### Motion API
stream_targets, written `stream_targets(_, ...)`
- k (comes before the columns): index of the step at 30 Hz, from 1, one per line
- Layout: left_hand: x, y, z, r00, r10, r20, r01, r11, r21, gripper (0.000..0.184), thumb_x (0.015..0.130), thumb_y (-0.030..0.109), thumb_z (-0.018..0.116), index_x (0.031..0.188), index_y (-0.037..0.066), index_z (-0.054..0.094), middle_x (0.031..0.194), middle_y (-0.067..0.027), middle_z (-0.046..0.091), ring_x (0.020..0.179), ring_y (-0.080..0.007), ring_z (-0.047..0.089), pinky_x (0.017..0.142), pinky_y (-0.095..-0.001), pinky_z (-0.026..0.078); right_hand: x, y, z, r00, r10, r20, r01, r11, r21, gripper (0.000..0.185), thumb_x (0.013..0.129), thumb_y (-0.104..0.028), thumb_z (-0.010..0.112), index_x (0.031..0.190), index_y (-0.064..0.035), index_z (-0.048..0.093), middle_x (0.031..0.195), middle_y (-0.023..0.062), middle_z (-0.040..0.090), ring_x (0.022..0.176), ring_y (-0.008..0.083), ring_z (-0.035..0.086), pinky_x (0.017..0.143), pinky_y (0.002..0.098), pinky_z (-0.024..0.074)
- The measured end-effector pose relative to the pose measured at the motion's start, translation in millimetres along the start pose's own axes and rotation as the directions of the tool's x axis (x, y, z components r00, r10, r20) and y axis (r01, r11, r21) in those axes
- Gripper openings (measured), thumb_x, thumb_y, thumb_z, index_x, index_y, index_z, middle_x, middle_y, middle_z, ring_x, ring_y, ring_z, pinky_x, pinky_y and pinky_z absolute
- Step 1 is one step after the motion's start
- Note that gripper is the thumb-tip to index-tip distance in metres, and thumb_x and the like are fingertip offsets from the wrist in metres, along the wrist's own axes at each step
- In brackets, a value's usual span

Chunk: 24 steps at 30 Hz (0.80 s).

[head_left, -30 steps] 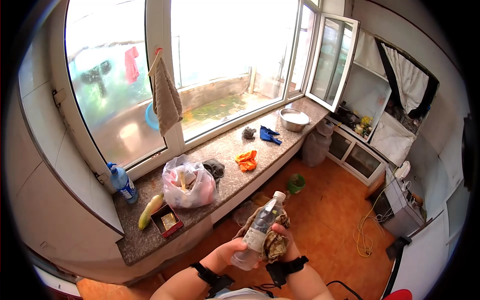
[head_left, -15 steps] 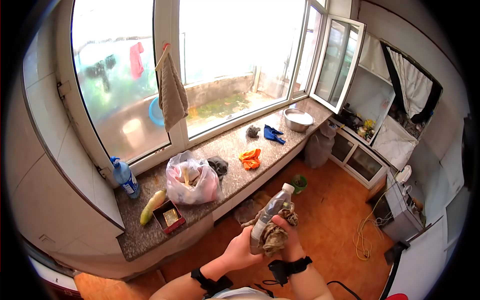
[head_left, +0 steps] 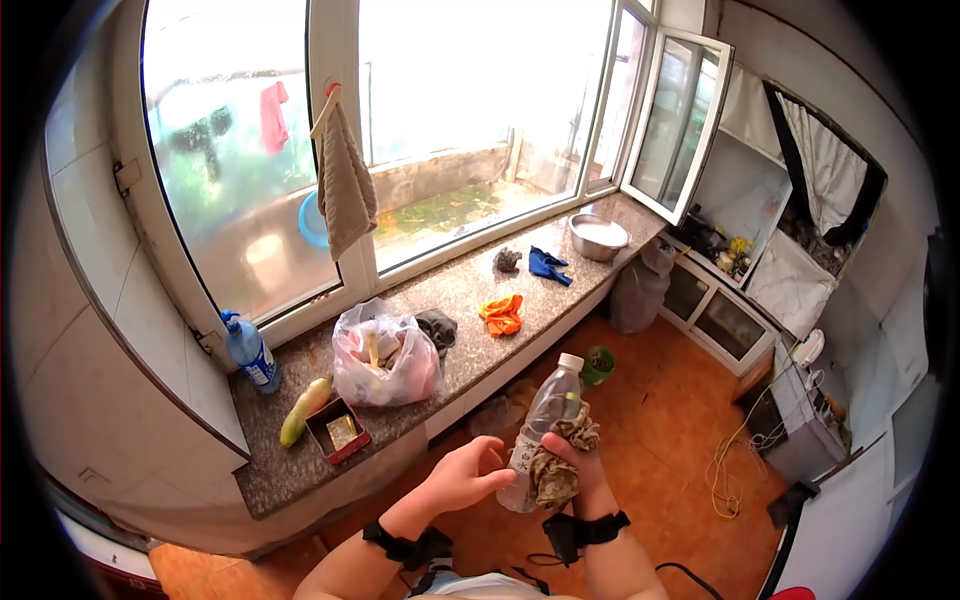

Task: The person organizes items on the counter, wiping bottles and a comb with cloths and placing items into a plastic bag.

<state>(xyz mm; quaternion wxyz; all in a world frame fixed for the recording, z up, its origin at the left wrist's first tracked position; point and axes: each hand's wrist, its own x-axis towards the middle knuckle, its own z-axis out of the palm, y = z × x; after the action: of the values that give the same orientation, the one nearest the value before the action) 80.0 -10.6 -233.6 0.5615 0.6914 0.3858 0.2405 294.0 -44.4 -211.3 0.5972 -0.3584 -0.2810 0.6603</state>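
A clear plastic bottle (head_left: 549, 405) with a white cap and a white label with dark characters stands tilted in front of me. My right hand (head_left: 583, 468) grips it from the right, with a crumpled brown cloth (head_left: 553, 480) pressed between palm and bottle. My left hand (head_left: 467, 476) is just left of the bottle's lower part, holding nothing, with thumb and fingers apart. Whether its thumb tip touches the bottle I cannot tell. Black straps circle both wrists.
On the granite counter are a blue pump bottle (head_left: 252, 352), a green-yellow vegetable (head_left: 304, 410), a red box (head_left: 338, 432), a plastic bag (head_left: 385, 360), an orange cloth (head_left: 502, 315), a blue cloth (head_left: 548, 266) and a metal bowl (head_left: 598, 238). A green bin (head_left: 597, 366) stands on the floor.
My left hand has let go of the bottle and moved left, its fingers opening. The bottle stands more upright, still in my right hand with the cloth.
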Motion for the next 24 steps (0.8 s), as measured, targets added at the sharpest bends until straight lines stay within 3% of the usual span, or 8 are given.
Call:
stream_targets(3,-13,22,31,0.994,0.103,-0.030,-0.099,0.989,0.114,0.081,0.079,0.040,0.081,0.136,0.001,0.039,0.122,-0.0263,0.059,0.116,-0.0414,0.059,0.096,-0.0431,0.047,-12,-5,39,0.963,-0.223,-0.151,0.192,0.961,-0.199,0.040,0.082,-0.028,0.084,0.108,-0.0064,0.062,0.096,0.0029,0.067,0.083,0.0152,0.065,0.070,0.0292,0.0549)
stream_targets(8,-11,5,45,0.994,0.105,-0.027,-0.106,0.994,-0.026,0.093,0.075,0.034,0.086,0.140,0.000,0.029,0.129,-0.0216,0.054,0.121,-0.0325,0.055,0.101,-0.0407,0.044,11,24,1,0.950,-0.303,-0.078,0.277,0.930,-0.240,0.039,0.087,-0.038,0.078,0.105,-0.0061,0.063,0.096,0.0022,0.067,0.081,0.0138,0.065,0.068,0.0285,0.0545)
stream_targets(10,-8,-2,46,0.994,0.110,0.019,-0.109,0.991,-0.078,0.095,0.075,0.029,0.088,0.142,0.000,0.028,0.135,-0.0176,0.050,0.126,-0.0253,0.050,0.106,-0.0386,0.040,15,25,-1,0.991,-0.113,-0.072,0.122,0.984,0.131,0.040,0.088,-0.040,0.075,0.104,-0.0058,0.063,0.094,0.0031,0.067,0.081,0.0146,0.065,0.068,0.0283,0.0543)
stream_targets(12,-4,-9,46,0.973,0.208,0.098,-0.167,0.933,-0.318,0.103,0.078,0.026,0.086,0.151,0.000,0.018,0.146,-0.0124,0.040,0.135,-0.0210,0.039,0.112,-0.0373,0.033,18,22,5,0.997,-0.062,-0.034,0.068,0.968,0.241,0.039,0.091,-0.040,0.072,0.106,-0.0056,0.063,0.095,0.0046,0.069,0.083,0.0172,0.067,0.070,0.0302,0.0554)
stream_targets(15,-7,-4,39,0.941,0.260,0.216,-0.107,0.835,-0.540,0.111,0.079,0.024,0.086,0.156,0.001,0.008,0.153,-0.0083,0.030,0.142,-0.0198,0.030,0.116,-0.0370,0.028,19,25,-1,0.976,0.126,0.177,-0.209,0.772,0.600,0.039,0.098,-0.040,0.059,0.117,-0.0058,0.063,0.106,0.0091,0.071,0.088,0.0244,0.069,0.079,0.0375,0.0581)
stream_targets(19,3,-10,40,0.869,0.388,0.307,-0.085,0.729,-0.679,0.113,0.078,0.025,0.087,0.156,0.002,0.008,0.154,-0.0076,0.032,0.143,-0.0200,0.030,0.117,-0.0369,0.027,31,67,-46,0.969,0.114,0.221,-0.233,0.727,0.646,0.043,0.100,-0.041,0.053,0.126,-0.0068,0.059,0.116,0.0102,0.069,0.098,0.0243,0.067,0.087,0.0378,0.0562)
stream_targets(22,3,-17,35,0.899,0.314,0.305,-0.034,0.744,-0.667,0.101,0.077,0.031,0.087,0.152,0.001,0.026,0.147,-0.0084,0.042,0.137,-0.0207,0.039,0.114,-0.0387,0.035,21,34,-19,0.869,0.127,0.478,-0.412,0.723,0.555,0.045,0.100,-0.042,0.055,0.126,-0.0056,0.059,0.115,0.0097,0.068,0.099,0.0247,0.067,0.087,0.0372,0.0562)
stream_targets(24,3,-10,20,0.981,0.125,0.151,-0.136,0.989,0.063,0.086,0.068,0.037,0.090,0.134,0.001,0.049,0.126,-0.0162,0.058,0.120,-0.0289,0.056,0.102,-0.0379,0.044,1,16,2,0.919,0.197,0.341,-0.348,0.814,0.466,0.042,0.098,-0.039,0.060,0.124,-0.0055,0.060,0.112,0.0090,0.069,0.098,0.0232,0.068,0.085,0.0362,0.0565)
